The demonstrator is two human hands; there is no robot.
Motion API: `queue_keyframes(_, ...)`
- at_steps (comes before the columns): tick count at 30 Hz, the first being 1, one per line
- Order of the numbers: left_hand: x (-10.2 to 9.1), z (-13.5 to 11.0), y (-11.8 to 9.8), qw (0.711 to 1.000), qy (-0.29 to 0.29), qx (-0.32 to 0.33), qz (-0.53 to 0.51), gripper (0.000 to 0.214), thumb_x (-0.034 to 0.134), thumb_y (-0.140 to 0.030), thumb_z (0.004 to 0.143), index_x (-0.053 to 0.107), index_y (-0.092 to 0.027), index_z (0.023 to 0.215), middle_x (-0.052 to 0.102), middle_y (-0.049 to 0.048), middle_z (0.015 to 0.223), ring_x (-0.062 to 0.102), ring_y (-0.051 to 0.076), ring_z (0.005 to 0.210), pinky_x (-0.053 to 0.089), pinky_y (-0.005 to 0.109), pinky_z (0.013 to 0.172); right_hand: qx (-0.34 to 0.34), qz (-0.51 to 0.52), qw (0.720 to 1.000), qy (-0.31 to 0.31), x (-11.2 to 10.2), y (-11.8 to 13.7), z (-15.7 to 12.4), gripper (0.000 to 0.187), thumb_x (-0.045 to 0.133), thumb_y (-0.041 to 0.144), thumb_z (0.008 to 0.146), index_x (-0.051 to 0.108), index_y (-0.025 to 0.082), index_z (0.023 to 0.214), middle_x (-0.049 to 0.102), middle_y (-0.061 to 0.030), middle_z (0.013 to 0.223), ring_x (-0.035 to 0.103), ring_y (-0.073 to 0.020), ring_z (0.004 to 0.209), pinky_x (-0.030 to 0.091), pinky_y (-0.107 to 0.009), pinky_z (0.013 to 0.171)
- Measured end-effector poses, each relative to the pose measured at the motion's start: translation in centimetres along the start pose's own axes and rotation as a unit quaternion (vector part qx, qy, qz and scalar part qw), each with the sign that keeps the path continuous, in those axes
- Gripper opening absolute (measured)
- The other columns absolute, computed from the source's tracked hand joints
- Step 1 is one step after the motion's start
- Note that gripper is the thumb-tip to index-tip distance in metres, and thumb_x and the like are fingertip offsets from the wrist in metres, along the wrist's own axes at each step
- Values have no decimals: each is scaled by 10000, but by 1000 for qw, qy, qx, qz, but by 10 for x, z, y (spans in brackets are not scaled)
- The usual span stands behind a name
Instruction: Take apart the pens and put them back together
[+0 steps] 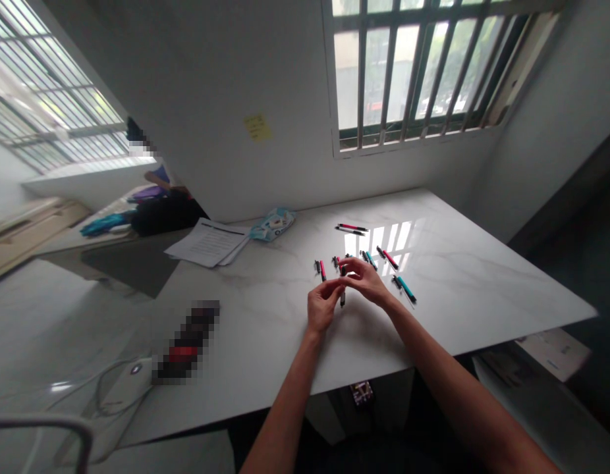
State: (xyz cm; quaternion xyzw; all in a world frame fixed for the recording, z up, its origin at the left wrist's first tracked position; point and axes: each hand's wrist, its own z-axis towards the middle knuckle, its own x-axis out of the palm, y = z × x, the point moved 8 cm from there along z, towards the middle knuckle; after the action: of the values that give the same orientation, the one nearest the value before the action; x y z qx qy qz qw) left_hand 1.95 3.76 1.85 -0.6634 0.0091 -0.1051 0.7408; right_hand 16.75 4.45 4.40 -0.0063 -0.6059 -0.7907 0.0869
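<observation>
Both my hands meet over the middle of a white marble table [458, 276]. My left hand [323, 307] and my right hand [366, 279] pinch a dark pen [342, 295] between them, held roughly upright just above the tabletop. Several pens lie scattered just beyond my hands: a pink one [322, 270] to the left, a teal one [405, 288] to the right, a red one [388, 258] behind, and two more [352, 228] farther back.
A stack of printed papers [209, 242] and a teal wipes packet [273, 224] lie at the back left. A white device with a cable [124, 388] sits near the front left edge. A barred window [418, 66] is behind the table.
</observation>
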Motion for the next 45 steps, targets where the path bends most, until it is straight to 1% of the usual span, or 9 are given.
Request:
queue_keyframes(4,-1,-1,-1,1000,-10,-4,-9,337,882,-365,745,811,-153,997,807,96,983,755,227,901,593,364,891,8,8,999,36,5,0,-1,523,787,412,835,654,217,1302,744,-76,1027,708,-221,959,580,-408,903)
queue_keyframes(8,2,-2,-4,1000,2,5,-3,311,868,-368,764,815,-156,985,809,91,979,752,222,912,586,354,902,-27,-36,999,12,2,9,-2,496,827,378,801,686,231,1253,726,-91,1159,692,-227,1036,568,-403,942)
queue_keyframes(12,1,-1,-2,1000,-5,-3,-16,352,885,-374,738,810,-153,1002,810,88,986,749,216,888,589,360,892,-22,-39,998,38,7,16,-3,512,775,380,850,650,230,1323,748,-83,1069,710,-236,1033,554,-449,988)
queue_keyframes(17,2,-1,-2,1000,0,0,-20,358,890,-380,727,811,-154,993,809,92,991,749,214,894,591,366,901,-25,-77,997,-12,0,24,-6,470,794,393,816,682,225,1241,734,-63,1009,705,-216,954,586,-406,906)
queue_keyframes(21,2,0,0,1000,-1,-7,-24,368,897,-380,716,807,-151,989,809,97,978,750,215,879,596,361,877,-4,-23,1000,14,3,20,-8,516,730,390,869,622,229,1347,746,-89,1049,718,-235,991,597,-404,877)
queue_keyframes(27,5,-1,-1,1000,8,-6,-19,354,891,-373,729,807,-154,994,808,91,981,750,213,887,592,360,887,-20,-82,996,-12,1,28,-10,445,733,333,855,670,230,1283,742,-65,997,716,-221,974,582,-415,913)
queue_keyframes(31,6,-3,-3,1000,11,-7,-15,324,879,-366,751,807,-158,988,806,88,981,751,210,899,589,354,892,-24,-97,995,-5,2,34,-11,452,732,334,859,656,244,1295,743,-89,1118,699,-238,1081,577,-411,925)
queue_keyframes(34,7,-3,-5,1000,20,-6,-15,327,873,-363,762,807,-157,1007,805,97,1001,752,213,915,588,360,908,-29,-133,990,-25,-2,37,-11,435,778,345,833,685,239,1245,746,-69,1055,709,-216,996,579,-386,895)
queue_keyframes(45,6,-2,0,999,17,-15,-30,387,900,-412,723,797,-140,979,806,110,977,758,217,886,602,352,869,-12,-11,1000,-10,-2,62,0,504,761,337,851,606,210,1313,798,-97,1046,748,-241,987,604,-382,853)
